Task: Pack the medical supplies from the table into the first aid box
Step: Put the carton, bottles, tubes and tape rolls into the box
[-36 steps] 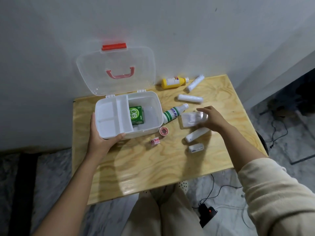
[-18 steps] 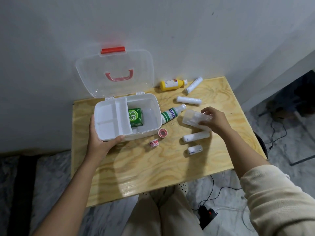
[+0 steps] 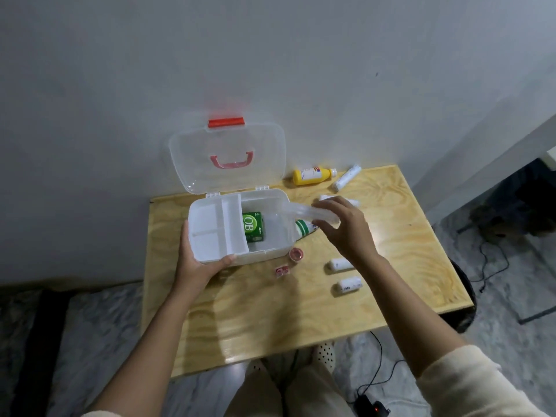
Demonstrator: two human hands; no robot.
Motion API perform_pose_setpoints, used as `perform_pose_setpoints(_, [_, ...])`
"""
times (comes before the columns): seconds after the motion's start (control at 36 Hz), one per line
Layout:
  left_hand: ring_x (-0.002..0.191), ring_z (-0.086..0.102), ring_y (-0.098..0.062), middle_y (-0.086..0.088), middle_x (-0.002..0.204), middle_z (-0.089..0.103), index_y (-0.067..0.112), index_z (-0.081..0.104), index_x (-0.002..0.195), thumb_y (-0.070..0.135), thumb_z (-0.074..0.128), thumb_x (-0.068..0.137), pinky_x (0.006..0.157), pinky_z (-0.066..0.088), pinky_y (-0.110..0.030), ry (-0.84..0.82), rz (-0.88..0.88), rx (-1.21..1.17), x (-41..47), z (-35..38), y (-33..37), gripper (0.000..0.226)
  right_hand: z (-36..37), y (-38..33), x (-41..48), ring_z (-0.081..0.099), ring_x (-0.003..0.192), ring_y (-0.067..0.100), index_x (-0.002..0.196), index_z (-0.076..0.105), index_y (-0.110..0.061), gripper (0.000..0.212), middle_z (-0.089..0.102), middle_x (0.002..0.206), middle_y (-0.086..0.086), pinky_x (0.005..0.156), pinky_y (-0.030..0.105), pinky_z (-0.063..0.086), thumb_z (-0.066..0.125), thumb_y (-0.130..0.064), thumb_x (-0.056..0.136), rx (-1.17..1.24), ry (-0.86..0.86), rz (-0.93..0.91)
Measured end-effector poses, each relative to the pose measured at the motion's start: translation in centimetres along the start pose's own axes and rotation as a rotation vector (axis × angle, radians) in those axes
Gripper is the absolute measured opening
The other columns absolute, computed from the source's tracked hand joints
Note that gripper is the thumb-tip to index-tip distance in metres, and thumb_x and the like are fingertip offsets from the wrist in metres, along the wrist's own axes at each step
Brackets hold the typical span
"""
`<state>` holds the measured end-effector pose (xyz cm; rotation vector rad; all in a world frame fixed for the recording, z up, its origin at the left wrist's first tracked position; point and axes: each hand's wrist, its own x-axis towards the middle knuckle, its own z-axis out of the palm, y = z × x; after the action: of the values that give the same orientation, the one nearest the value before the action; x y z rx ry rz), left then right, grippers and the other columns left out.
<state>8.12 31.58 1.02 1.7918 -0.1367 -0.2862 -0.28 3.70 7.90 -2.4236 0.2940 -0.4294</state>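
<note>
Two hands busy: left hand (image 3: 197, 263) grips the first aid box (image 3: 270, 252) at its front-left corner, prob. to steady it; right hand (image 3: 346, 228) pinches a clear plastic packet (image 3: 304, 210), tilted over the box's right rim. Inside: white divider tray (image 3: 216, 230) w/ nothing visible in it, plus green carton (image 3: 254, 225). Other supplies lie on table (image 3: 301, 311).

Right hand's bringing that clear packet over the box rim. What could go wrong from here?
1. The clear packet hangs partly over the box rim; it may catch there instead of dropping in.
2. The right hand passes right above the green-striped bottle and could roll it.
3. The tray insert covers the box's left side, so only the space around the green carton is open.
</note>
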Motion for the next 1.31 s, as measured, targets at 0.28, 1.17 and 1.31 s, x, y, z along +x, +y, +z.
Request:
perform_pose_setpoints(0.28, [0.132,0.046,-0.009,0.003,0.145,0.046,0.02,0.027,0.151,0.044,0.088,0.046,0.106,0.044,-0.025,-0.033,0.034,-0.013,0.3,-0.4,-0.1,0.123,3.9,-3.1,1.8,0.067,0.079,0.027,0.096,0.071,-0.011,0.027,0.071,0.092,0.006,0.062,0.03,0.052,0.075,-0.005,0.07,-0.313,-0.011,-0.37])
perform_pose_setpoints(1.17, [0.143,0.032,-0.007,0.011,0.156,0.032,0.028,0.018,0.156,0.049,0.088,0.046,0.115,0.034,-0.028,-0.028,-0.026,-0.001,0.1,-0.6,-0.7,0.132,6.8,-1.9,5.5,0.05,0.125,0.025,0.118,0.061,-0.019,0.036,0.053,0.137,0.006,0.109,0.039,0.032,0.066,-0.022,0.083,-0.438,-0.475,-0.277])
perform_pose_setpoints(1.31, [0.14,0.032,-0.002,0.015,0.154,0.031,0.032,0.016,0.155,0.049,0.087,0.043,0.105,0.034,-0.012,-0.02,-0.043,-0.024,0.1,-0.5,-0.7,0.134,6.9,-2.2,5.7,0.05,0.124,0.024,0.124,0.057,-0.019,0.039,0.054,0.137,0.004,0.112,0.034,0.025,0.063,-0.024,0.085,-0.524,-0.494,-0.283])
